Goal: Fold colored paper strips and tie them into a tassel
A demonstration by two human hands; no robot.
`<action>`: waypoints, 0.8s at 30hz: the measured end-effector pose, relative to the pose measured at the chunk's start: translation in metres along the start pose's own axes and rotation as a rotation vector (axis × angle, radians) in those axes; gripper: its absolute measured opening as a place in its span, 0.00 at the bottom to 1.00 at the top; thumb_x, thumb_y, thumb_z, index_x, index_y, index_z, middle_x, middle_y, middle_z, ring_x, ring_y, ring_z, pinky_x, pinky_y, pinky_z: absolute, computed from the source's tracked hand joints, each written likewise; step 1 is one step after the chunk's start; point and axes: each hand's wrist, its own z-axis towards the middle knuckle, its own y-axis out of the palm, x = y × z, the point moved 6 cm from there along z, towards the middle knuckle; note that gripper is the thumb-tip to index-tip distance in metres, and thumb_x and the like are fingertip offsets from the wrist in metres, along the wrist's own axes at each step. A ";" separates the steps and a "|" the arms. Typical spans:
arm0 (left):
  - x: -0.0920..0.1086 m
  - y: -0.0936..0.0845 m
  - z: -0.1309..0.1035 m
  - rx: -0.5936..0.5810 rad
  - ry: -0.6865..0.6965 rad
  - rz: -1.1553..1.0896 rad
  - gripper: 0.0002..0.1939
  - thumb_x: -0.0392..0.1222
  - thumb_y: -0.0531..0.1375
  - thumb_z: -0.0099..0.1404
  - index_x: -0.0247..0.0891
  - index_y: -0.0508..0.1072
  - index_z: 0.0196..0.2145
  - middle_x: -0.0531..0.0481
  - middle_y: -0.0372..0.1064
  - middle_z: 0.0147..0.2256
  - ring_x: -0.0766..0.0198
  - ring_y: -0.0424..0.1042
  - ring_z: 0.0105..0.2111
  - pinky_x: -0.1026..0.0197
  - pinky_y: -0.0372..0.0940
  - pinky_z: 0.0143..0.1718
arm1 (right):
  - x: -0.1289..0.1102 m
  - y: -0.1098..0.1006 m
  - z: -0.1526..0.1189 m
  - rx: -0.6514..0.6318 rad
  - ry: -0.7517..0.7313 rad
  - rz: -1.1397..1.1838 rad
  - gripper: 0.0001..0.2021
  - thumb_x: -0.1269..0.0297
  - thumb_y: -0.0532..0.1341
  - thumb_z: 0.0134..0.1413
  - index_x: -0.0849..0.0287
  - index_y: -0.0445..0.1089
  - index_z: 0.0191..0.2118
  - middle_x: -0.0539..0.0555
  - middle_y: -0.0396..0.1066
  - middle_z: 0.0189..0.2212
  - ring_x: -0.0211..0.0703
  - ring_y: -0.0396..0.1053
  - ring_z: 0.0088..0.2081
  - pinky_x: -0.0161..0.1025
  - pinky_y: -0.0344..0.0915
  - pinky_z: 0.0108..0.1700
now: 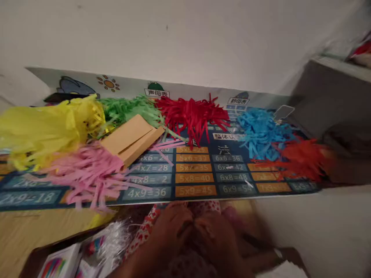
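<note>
My left hand (171,226) and my right hand (216,233) are close together below the table's front edge, over my lap. The fingers of both are curled in and pinched, knuckles almost touching. Blur and shadow hide whatever is between them. Cloth with a red heart print (142,235) shows beside and behind the hands. Nearest on the table above them are a pile of pink paper strips (92,172) and a folded tan paper packet (129,137) resting partly on it.
Yellow (58,127), green (131,110), red (193,116), blue (263,133) and orange-red strips (303,158) lie on a times-table sheet (194,189). Lower left, a brown-rimmed container (37,253) holds boxes and clear shreds (116,237). A grey box-like block (333,100) stands right.
</note>
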 end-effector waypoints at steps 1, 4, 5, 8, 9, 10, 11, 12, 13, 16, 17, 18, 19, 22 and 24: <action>-0.002 0.002 -0.002 -0.033 -0.044 0.014 0.02 0.35 0.58 0.62 0.39 0.71 0.33 0.49 0.76 0.33 0.59 0.75 0.35 0.58 0.68 0.41 | 0.002 -0.004 0.000 -0.008 -0.020 0.031 0.17 0.58 0.49 0.67 0.56 0.71 0.33 0.52 0.73 0.27 0.40 0.68 0.30 0.36 0.60 0.34; -0.010 0.004 -0.011 -0.114 -0.136 -0.013 0.03 0.36 0.60 0.61 0.39 0.72 0.29 0.50 0.76 0.29 0.61 0.75 0.29 0.64 0.67 0.32 | 0.023 -0.010 -0.008 -0.076 0.023 0.068 0.15 0.59 0.51 0.66 0.56 0.72 0.35 0.53 0.74 0.30 0.41 0.70 0.33 0.36 0.63 0.37; -0.015 0.003 -0.015 -0.136 -0.149 -0.050 0.04 0.37 0.61 0.61 0.39 0.73 0.28 0.52 0.75 0.27 0.63 0.74 0.28 0.66 0.66 0.30 | 0.036 -0.009 -0.016 -0.108 0.068 0.073 0.13 0.60 0.52 0.65 0.56 0.72 0.36 0.54 0.74 0.31 0.42 0.70 0.35 0.37 0.64 0.38; -0.036 -0.003 -0.024 -0.171 -0.197 -0.193 0.05 0.40 0.63 0.61 0.40 0.76 0.28 0.53 0.75 0.26 0.66 0.74 0.26 0.68 0.66 0.30 | 0.085 0.006 -0.052 -0.287 0.316 -0.026 0.06 0.67 0.58 0.57 0.57 0.73 0.33 0.56 0.74 0.34 0.46 0.70 0.37 0.39 0.64 0.40; -0.045 -0.004 -0.027 -0.175 -0.235 -0.229 0.04 0.40 0.63 0.61 0.40 0.77 0.28 0.52 0.76 0.27 0.66 0.75 0.27 0.69 0.66 0.31 | 0.098 0.013 -0.065 -0.347 0.386 -0.068 0.05 0.70 0.60 0.53 0.58 0.74 0.32 0.56 0.74 0.34 0.47 0.70 0.37 0.39 0.64 0.40; -0.051 -0.003 -0.028 -0.187 -0.274 -0.255 0.04 0.40 0.64 0.60 0.40 0.78 0.28 0.52 0.76 0.28 0.65 0.75 0.28 0.68 0.66 0.32 | 0.108 0.020 -0.075 -0.392 0.438 -0.094 0.05 0.73 0.60 0.50 0.59 0.73 0.31 0.57 0.74 0.34 0.47 0.70 0.37 0.39 0.64 0.40; -0.055 -0.001 -0.029 -0.209 -0.310 -0.273 0.03 0.39 0.65 0.59 0.40 0.78 0.28 0.51 0.77 0.28 0.64 0.75 0.29 0.68 0.66 0.32 | 0.113 0.024 -0.082 -0.413 0.471 -0.099 0.05 0.74 0.60 0.49 0.60 0.73 0.30 0.57 0.74 0.34 0.47 0.71 0.37 0.39 0.63 0.40; -0.055 0.003 -0.028 -0.249 -0.340 -0.290 0.02 0.39 0.65 0.58 0.41 0.78 0.28 0.51 0.77 0.28 0.63 0.75 0.30 0.67 0.66 0.33 | 0.114 0.028 -0.085 -0.411 0.484 -0.090 0.06 0.74 0.59 0.50 0.61 0.73 0.30 0.57 0.74 0.33 0.47 0.71 0.36 0.38 0.63 0.39; -0.051 0.009 -0.027 -0.294 -0.351 -0.314 0.02 0.39 0.65 0.58 0.41 0.79 0.28 0.51 0.77 0.28 0.63 0.75 0.30 0.66 0.65 0.34 | 0.111 0.029 -0.085 -0.406 0.493 -0.061 0.07 0.73 0.58 0.53 0.61 0.73 0.31 0.56 0.74 0.33 0.45 0.71 0.35 0.36 0.63 0.38; -0.025 0.033 -0.020 -0.442 -0.340 -0.410 0.04 0.40 0.63 0.60 0.40 0.79 0.31 0.48 0.76 0.37 0.60 0.74 0.39 0.64 0.64 0.43 | 0.089 0.029 -0.074 -0.402 0.528 0.135 0.10 0.68 0.55 0.59 0.60 0.74 0.33 0.53 0.75 0.30 0.42 0.71 0.32 0.34 0.63 0.34; -0.016 0.043 -0.019 -0.500 -0.334 -0.447 0.05 0.40 0.62 0.60 0.40 0.79 0.32 0.47 0.75 0.41 0.60 0.73 0.41 0.63 0.63 0.45 | 0.079 0.026 -0.069 -0.394 0.530 0.227 0.10 0.67 0.55 0.59 0.59 0.74 0.34 0.52 0.75 0.29 0.42 0.71 0.32 0.34 0.63 0.34; -0.008 0.054 -0.018 -0.561 -0.329 -0.480 0.05 0.40 0.62 0.60 0.40 0.79 0.31 0.48 0.75 0.41 0.60 0.72 0.42 0.64 0.63 0.45 | 0.072 0.020 -0.065 -0.365 0.539 0.322 0.08 0.66 0.57 0.57 0.59 0.75 0.33 0.51 0.75 0.29 0.41 0.71 0.32 0.34 0.63 0.34; -0.003 0.064 -0.018 -0.620 -0.328 -0.504 0.06 0.40 0.61 0.60 0.40 0.79 0.31 0.49 0.76 0.40 0.60 0.72 0.40 0.65 0.63 0.43 | 0.070 0.011 -0.063 -0.312 0.566 0.427 0.06 0.66 0.60 0.54 0.58 0.75 0.32 0.50 0.75 0.28 0.41 0.71 0.31 0.33 0.64 0.33; -0.009 0.083 -0.019 -0.687 -0.379 -0.471 0.08 0.38 0.59 0.60 0.38 0.79 0.30 0.52 0.76 0.29 0.63 0.72 0.30 0.68 0.61 0.31 | 0.093 -0.038 -0.072 0.040 0.710 0.849 0.08 0.63 0.70 0.42 0.60 0.73 0.24 0.47 0.69 0.18 0.34 0.64 0.20 0.29 0.61 0.22; -0.026 0.086 -0.019 -0.640 -0.445 -0.371 0.10 0.38 0.57 0.60 0.37 0.79 0.30 0.52 0.76 0.28 0.63 0.72 0.30 0.67 0.60 0.31 | 0.124 -0.085 -0.088 0.326 0.711 1.112 0.14 0.58 0.73 0.37 0.58 0.69 0.21 0.42 0.61 0.13 0.29 0.57 0.14 0.26 0.59 0.16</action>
